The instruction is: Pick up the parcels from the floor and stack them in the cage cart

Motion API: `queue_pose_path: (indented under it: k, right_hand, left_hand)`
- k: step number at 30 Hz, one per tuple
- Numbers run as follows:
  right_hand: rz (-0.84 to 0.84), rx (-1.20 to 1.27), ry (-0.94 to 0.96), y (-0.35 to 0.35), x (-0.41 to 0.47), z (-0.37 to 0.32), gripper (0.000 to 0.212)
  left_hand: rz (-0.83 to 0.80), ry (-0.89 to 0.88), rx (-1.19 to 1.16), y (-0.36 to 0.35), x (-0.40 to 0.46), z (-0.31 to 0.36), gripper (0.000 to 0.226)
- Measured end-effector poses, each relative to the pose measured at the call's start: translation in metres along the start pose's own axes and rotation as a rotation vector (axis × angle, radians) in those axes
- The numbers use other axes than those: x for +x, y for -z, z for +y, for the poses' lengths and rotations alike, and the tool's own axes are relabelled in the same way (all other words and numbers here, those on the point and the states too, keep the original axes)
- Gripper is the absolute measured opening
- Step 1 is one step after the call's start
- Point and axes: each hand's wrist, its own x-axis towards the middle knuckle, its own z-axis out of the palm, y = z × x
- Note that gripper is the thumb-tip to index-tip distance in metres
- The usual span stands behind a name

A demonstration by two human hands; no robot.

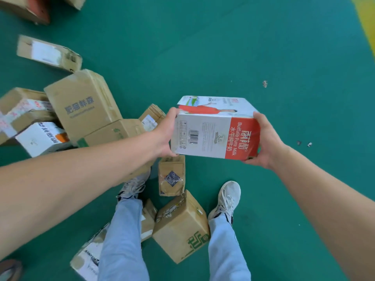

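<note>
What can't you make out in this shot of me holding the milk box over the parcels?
Head view only:
- Cage cart: out of frame.
- Milk box underside: faces away; fine print too small.
- Parcels under left forearm and legs: partly hidden.
- Parcels at top-left edge: cut off, blurred.
- Right hand fingertips: behind the box.

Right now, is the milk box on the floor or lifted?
Lifted: the milk box is gripped at both ends by the left hand and right hand, above the floor.
</note>
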Motion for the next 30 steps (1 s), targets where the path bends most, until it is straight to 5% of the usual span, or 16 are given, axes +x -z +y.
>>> queue_pose_path:
  k: [2,7,15,21,30]
  right_hand:
    - [-0.022,-0.008,0.012,-0.013,-0.029,-0.006,0.044]
    - [-0.040,-0.017,0.108,-0.054,-0.137,-0.020,0.073]
    - [-0.276,-0.145,0.296,-0.096,-0.325,-0.050,0.056]
    - [-0.455,-0.309,0.432,-0.093,-0.485,-0.058,0.066]
    - [-0.612,-0.522,0.572,-0.109,-0.624,-0.033,0.057]
  left_hand:
    - [0.016,-0.043,-0.010,0.018,-0.037,0.001,0.042]
    - [0.036,-0.181,-0.037,0.064,-0.163,0.005,0.047]
    - [0.216,-0.355,-0.201,0.125,-0.378,-0.010,0.041]
    - [0.316,-0.493,-0.403,0.122,-0.540,-0.052,0.038]
    - [0.385,-0.659,-0.630,0.135,-0.665,-0.143,0.034]
